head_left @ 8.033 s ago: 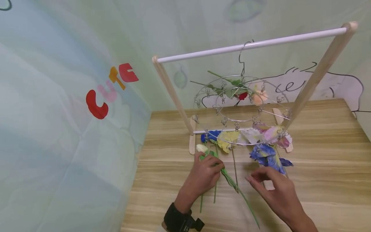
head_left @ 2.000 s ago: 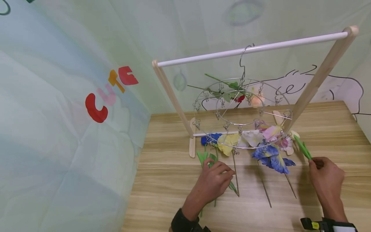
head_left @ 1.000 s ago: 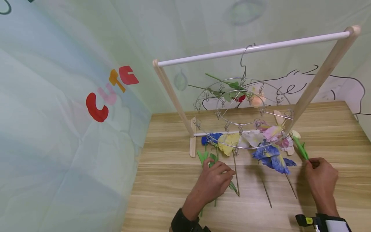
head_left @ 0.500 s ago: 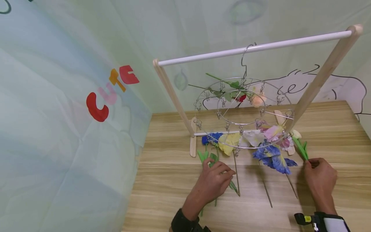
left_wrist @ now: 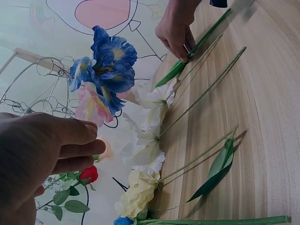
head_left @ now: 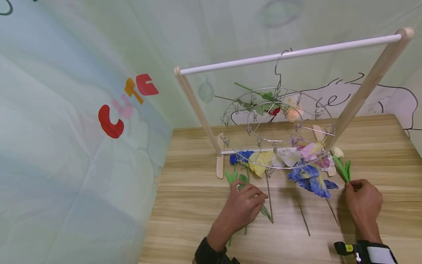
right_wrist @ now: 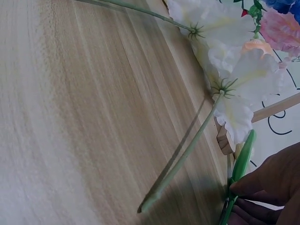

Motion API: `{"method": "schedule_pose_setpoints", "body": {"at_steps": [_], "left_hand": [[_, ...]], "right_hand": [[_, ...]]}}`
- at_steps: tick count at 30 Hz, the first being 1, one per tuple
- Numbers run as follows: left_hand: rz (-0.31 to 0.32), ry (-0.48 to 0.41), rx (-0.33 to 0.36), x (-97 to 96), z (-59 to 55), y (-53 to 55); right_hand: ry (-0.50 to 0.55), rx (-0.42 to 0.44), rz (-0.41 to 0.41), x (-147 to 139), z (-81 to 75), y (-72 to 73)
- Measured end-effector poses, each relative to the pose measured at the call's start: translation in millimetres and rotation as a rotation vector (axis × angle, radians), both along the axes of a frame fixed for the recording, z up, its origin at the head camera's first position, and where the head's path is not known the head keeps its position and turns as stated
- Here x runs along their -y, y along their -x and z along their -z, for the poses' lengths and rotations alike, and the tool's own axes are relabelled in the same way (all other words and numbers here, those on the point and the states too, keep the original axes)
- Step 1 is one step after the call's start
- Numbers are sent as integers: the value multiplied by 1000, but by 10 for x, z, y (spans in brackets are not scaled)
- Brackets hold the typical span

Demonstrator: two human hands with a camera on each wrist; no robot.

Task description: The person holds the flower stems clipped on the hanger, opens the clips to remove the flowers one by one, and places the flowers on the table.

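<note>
My right hand (head_left: 364,201) pinches the stem of a white tulip (head_left: 337,152) lying at the right of the row, just below its green leaves (right_wrist: 244,154). The bud points toward the rack's right foot. On the left, my left hand (head_left: 242,205) hovers over green stems and a loose-looking leaf (left_wrist: 216,168); its fingers (left_wrist: 77,150) are loosely bent with nothing between them in the left wrist view. Between the hands lie artificial flowers: a blue one (head_left: 242,157), a yellow one (head_left: 260,163), white ones (head_left: 287,157), a pink one (head_left: 310,150) and a blue-yellow iris (head_left: 313,179).
A wooden rack with a white bar (head_left: 290,55) stands behind the flowers. From it hangs a round wire hanger (head_left: 275,141) with several clips. A red rose (head_left: 273,111) and a peach flower (head_left: 294,113) are behind it. The wooden table (head_left: 184,205) meets a printed backdrop.
Eight seconds ago the tulip was at my left hand and my right hand held nothing. The tulip then went right in my right hand, which has since shifted slightly left. My left hand stays still lately.
</note>
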State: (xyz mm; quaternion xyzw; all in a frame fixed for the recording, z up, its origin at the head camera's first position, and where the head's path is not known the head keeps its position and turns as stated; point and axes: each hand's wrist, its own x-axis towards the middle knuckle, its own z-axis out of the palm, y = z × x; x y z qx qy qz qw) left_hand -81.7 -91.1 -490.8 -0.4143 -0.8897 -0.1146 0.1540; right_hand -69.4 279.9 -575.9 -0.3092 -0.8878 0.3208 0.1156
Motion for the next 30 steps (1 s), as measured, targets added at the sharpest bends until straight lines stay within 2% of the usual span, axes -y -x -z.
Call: {"method": "schedule_pose_setpoints", "body": {"at_steps": [23,30], "left_hand": [[4,-18,53,2,3,-15],[-5,2,15,8,-19,-10]], "right_hand": [[-29,-14,-22,13,31,19],[-40,-11,-25,-2,42,-12]]}}
